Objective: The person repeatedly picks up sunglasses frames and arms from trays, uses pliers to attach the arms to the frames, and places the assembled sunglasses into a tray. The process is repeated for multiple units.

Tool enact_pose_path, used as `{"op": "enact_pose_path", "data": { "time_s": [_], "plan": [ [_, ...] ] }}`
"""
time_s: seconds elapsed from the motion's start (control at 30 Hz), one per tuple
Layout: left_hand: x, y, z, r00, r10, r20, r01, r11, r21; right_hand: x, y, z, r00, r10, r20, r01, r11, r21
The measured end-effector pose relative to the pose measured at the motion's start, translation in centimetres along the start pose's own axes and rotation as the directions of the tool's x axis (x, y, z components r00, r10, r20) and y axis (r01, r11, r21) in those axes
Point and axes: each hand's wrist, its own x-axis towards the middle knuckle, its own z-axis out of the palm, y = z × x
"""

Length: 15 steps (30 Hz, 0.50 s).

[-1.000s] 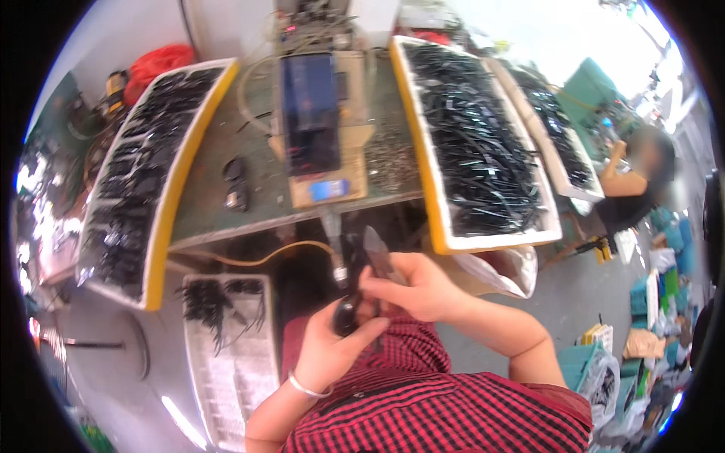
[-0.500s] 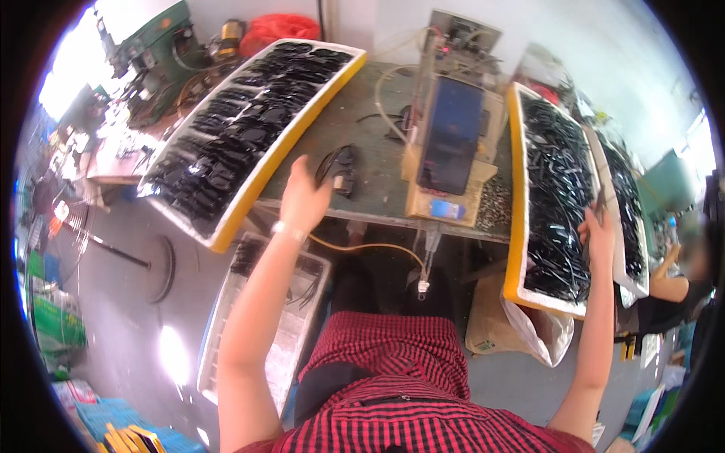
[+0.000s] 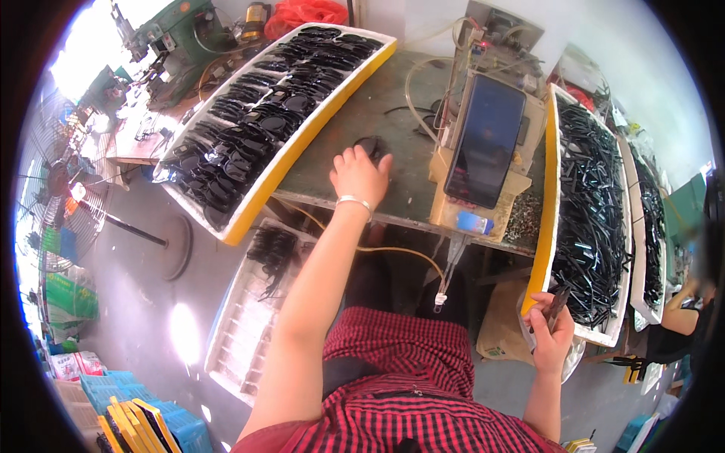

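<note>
My left hand [image 3: 360, 175], with a white band at the wrist, reaches onto the green table [image 3: 393, 113]. Its fingers curl over a small black frame piece [image 3: 371, 142] lying there. My right hand [image 3: 551, 336] is low at my right side, at the near end of the right tray [image 3: 545, 226]. It grips a thin black temple arm [image 3: 559, 300]. That white, yellow-edged tray is heaped with black temple arms [image 3: 596, 219]. To the left of my left hand a long yellow-edged tray [image 3: 302, 147] holds rows of black glasses frames [image 3: 257, 113].
A beige machine with a dark panel [image 3: 487, 140] stands on the table between the trays, hoses running from it. A white tray [image 3: 245, 332] sits on the floor under the table. A standing fan [image 3: 53, 204] is at the left, blue crates [image 3: 143, 415] lower left, another person [image 3: 691, 309] at the right.
My right hand has drawn back from the middle of the right tray to its near end, now holding a temple arm. My left hand stays at the black piece, fingers now curled.
</note>
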Motion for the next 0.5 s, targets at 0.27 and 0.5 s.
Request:
{"op": "enact_pose_path", "data": {
  "time_s": [0.27, 0.5],
  "plan": [
    [-12.7, -14.3, -7.4, 0.835, 0.128, -0.535, -0.211, 0.973, -0.095, -0.8, 1.9, -0.8, 0.986, -0.149, -0.07, 0.144, 0.987, -0.067],
    [-19.9, -33.3, 4.7, 0.837, -0.544, 0.066, 0.547, 0.823, -0.156, 1.9, 3.8, -1.1, 0.991, 0.11, -0.078, -0.078, 0.939, 0.335]
  ]
}}
